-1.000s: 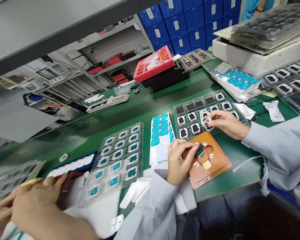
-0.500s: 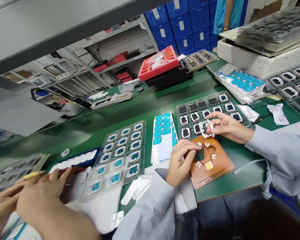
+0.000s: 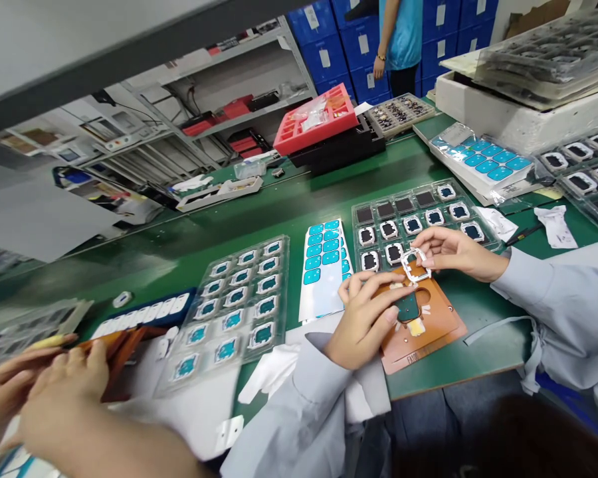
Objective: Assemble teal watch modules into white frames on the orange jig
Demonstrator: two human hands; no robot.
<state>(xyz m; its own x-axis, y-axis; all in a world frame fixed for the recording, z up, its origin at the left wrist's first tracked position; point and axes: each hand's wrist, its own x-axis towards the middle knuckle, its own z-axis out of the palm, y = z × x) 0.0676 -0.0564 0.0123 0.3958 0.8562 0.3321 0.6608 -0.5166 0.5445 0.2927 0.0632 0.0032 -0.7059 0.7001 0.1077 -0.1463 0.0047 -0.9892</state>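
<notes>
My right hand (image 3: pixel 461 255) pinches a small white rounded-square frame (image 3: pixel 405 267) by its right side, tilted above the orange fixture plate (image 3: pixel 396 352). Below the frame, a dark green rounded plate (image 3: pixel 407 309) lies in the fixture's middle recess. My left hand (image 3: pixel 363 315) reaches over the fixture's left part with its fingers apart. Its index fingertip is close to the frame's lower edge; whether they touch I cannot tell. Its thumb is beside the green plate. A yellowish pad (image 3: pixel 416 326) and white tabs (image 3: pixel 426 309) show around the recess.
Behind the fixture is a clear tray (image 3: pixel 379 197) of white frames and dark squares. Blue sticker sheets (image 3: pixel 323 292) and another parts tray (image 3: pixel 252 299) lie to the left. A co-worker's hands (image 3: pixel 64 392) handle an orange fixture (image 3: pixel 122 355) at far left. White wipes (image 3: pixel 555 226) lie right.
The dark green plate has left my left fingertips and lies in the fixture recess. The white frame has come slightly lower. The co-worker's orange fixture is tilted up more.
</notes>
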